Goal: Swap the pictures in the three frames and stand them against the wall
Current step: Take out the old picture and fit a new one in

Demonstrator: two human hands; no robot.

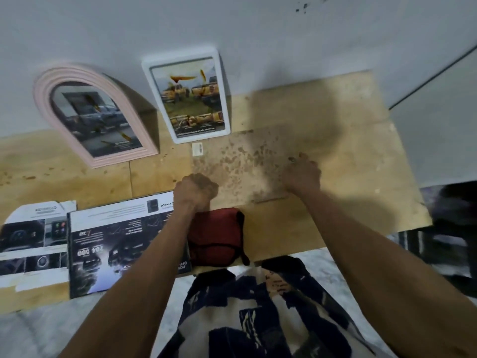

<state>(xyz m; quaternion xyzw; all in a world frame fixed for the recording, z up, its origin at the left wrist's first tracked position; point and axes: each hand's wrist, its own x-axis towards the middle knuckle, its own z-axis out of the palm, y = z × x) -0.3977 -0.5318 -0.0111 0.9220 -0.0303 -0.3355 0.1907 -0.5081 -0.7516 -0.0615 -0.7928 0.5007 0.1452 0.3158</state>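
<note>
We see two frames leaning on the wall beyond our hands: pink arched frame, white frame. Left hand clenched, seemingly empty; right hand's grip we cannot tell. Next, locate the third frame, unseen.

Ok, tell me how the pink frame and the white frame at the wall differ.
The pink frame is arched on top; the white frame is a rounded rectangle. The pink frame holds a dark picture of vehicles; the white frame holds one of yellow trucks. The pink frame stands left of the white one. Both lean against the wall.
</note>
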